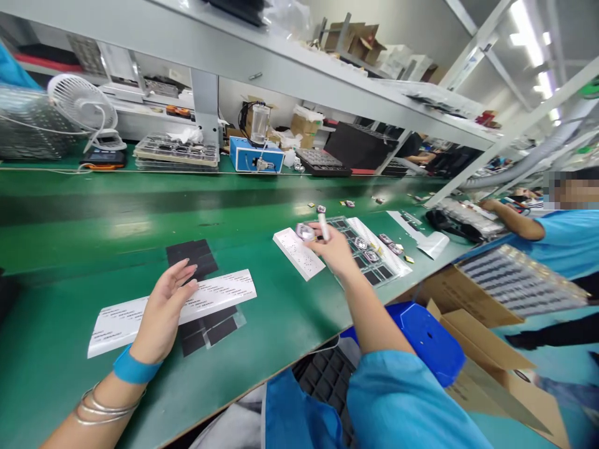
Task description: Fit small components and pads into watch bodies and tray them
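Observation:
My left hand [165, 307] rests with fingers stretched out on a long white label sheet [219, 290] that lies on the green bench [70, 249]. Black rectangular pads [193, 255] lie above the sheet and more [213, 327] below it. My right hand [333, 246] reaches out to the right, fingers closed round a white pen-like tool [322, 224]. A small silvery part [305, 232] sits at its fingertips, over a white label strip [297, 252]. Beside it is a dark tray [369, 262] holding several small parts.
A white desk fan [84, 106], stacked trays [176, 153] and a blue box device [256, 156] stand at the back. Another person in a blue top [561, 237] works at the right. Cardboard boxes [486, 349] and a blue bin [425, 340] stand below the bench edge.

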`<state>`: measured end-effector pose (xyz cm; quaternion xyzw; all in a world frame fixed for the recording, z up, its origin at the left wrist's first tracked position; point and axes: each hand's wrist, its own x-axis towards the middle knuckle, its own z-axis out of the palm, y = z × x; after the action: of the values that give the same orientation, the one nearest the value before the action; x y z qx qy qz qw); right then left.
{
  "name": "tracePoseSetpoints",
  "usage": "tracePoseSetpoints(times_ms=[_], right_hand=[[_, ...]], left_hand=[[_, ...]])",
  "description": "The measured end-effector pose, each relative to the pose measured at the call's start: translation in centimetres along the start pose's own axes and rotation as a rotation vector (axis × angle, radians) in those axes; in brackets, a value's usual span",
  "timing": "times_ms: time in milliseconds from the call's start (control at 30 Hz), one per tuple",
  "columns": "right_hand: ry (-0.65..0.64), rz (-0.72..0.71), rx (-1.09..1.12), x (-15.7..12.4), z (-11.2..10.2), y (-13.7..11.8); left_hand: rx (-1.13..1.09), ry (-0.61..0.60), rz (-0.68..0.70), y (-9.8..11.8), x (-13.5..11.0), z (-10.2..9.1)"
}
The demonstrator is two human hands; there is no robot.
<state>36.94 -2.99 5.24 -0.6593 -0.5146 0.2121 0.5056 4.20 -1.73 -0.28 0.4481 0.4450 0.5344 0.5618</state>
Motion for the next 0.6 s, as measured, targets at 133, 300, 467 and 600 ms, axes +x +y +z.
tracePoseSetpoints(times_ms=[133, 300, 467, 600], right_hand=[[0.234, 0.096, -0.242, 1.2, -10.9, 5.2], [0.185, 0.239, -0.732, 0.6, -21.7, 10.8], [-0.081, 0.344, -0.902, -0.1, -24.4, 13.2], [-0.064, 0.342, -0.959, 0.2, -23.2, 13.6]], left_hand=[[-0.013, 0.017, -0.035, -0.2, -0.1, 0.2], [-0.013, 0.034, -0.031, -0.3, 0.1, 0.2], [-0.015, 0.046, -0.039, -0.6, 0.3, 0.1], [-0.005, 0.054, -0.056, -0.8, 0.3, 0.0]])
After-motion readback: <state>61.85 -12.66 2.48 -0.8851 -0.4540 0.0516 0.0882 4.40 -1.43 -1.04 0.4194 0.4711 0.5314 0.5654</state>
